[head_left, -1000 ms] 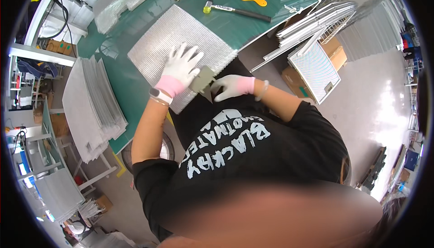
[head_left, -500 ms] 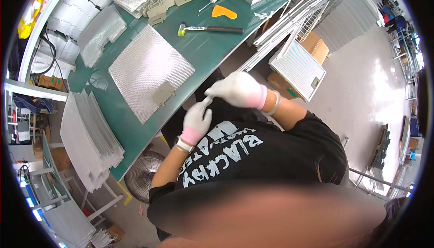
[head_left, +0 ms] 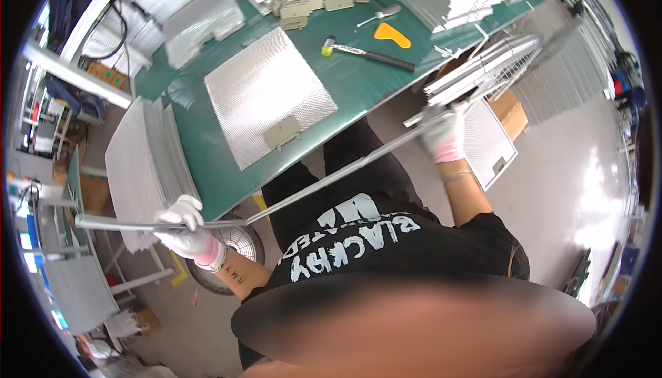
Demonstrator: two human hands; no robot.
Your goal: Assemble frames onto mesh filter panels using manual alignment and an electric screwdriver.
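My left hand (head_left: pixel 185 232), in a white glove with a pink cuff, is closed around a thin grey metal strip (head_left: pixel 117 224) below the table's near edge. My right hand (head_left: pixel 443 135), gloved the same, grips a long metal strip (head_left: pixel 345 170) that slants across my front. The two strips meet at a corner near a floor fan (head_left: pixel 238 243). A silver mesh panel (head_left: pixel 265 88) lies flat on the green table (head_left: pixel 207 171), with a beige latch piece (head_left: pixel 284 132) at its near edge. Neither hand touches the panel.
A mallet (head_left: pixel 365 53), an orange scraper (head_left: pixel 392 34) and a pile of beige latch pieces (head_left: pixel 314 2) lie at the table's far side. Stacked mesh panels (head_left: pixel 138 164) stand at the left. More metal strips (head_left: pixel 483 68) and a cardboard box (head_left: pixel 507 113) are at the right.
My hands were together at my chest, after touching the latch on the panel. They have spread apart, left down-left and right to the right, each now gripping a metal strip.
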